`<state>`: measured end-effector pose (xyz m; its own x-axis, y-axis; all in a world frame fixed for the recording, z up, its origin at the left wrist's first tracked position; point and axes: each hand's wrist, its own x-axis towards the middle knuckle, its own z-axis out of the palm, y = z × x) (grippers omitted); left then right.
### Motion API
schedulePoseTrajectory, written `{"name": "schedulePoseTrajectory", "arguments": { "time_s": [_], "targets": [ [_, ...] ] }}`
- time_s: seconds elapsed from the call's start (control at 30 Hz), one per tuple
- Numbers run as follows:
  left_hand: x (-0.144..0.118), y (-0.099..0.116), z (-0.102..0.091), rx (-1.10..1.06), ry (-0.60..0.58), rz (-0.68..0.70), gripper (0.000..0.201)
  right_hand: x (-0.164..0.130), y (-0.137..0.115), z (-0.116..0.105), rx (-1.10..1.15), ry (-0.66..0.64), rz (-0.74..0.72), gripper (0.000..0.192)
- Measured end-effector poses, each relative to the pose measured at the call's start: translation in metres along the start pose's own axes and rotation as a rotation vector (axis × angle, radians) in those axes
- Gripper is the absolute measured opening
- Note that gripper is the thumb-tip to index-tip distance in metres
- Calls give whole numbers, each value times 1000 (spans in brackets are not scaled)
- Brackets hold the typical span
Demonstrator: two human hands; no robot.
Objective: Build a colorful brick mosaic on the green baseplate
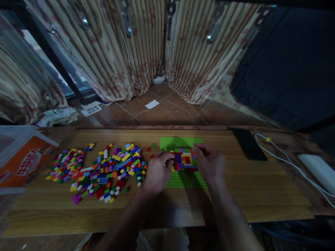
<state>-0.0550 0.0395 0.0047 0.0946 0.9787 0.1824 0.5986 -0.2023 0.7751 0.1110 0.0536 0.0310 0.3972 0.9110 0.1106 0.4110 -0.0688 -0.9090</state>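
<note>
Both hands rest on a green baseplate (180,142) lying flat on the wooden table (261,188): the left hand (157,171) has its fingers curled against the left edge of a multicoloured brick assembly (185,159) built on the plate, and the right hand (210,164) pinches the assembly's upper right corner between thumb and fingers. Whether either hand holds a separate loose brick cannot be told. A spread pile of loose bricks (102,169) lies left of the baseplate, a black phone (248,144) and a white cable (288,164) lie to the right, and an orange box (23,162) sits at the far left.
</note>
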Motion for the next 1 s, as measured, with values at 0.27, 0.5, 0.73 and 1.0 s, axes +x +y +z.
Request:
{"name": "schedulePoseTrajectory", "arguments": {
  "time_s": [0.27, 0.5, 0.73, 1.0],
  "targets": [
    [-1, -1, 3, 28, 16, -38, 19, -9, 1, 11, -272, -130, -132, 35],
    [-2, -2, 4, 55, 24, -30, 30, -22, 1, 30, -556, -153, -175, 54],
    [-4, 0, 1, 95, -7, -38, 33, -21, 4, 32, -561, -165, -145, 52],
    [-7, 1, 4, 151, -16, -69, 35, -21, 11, 35, -504, -130, -180, 48]
  ]
}}
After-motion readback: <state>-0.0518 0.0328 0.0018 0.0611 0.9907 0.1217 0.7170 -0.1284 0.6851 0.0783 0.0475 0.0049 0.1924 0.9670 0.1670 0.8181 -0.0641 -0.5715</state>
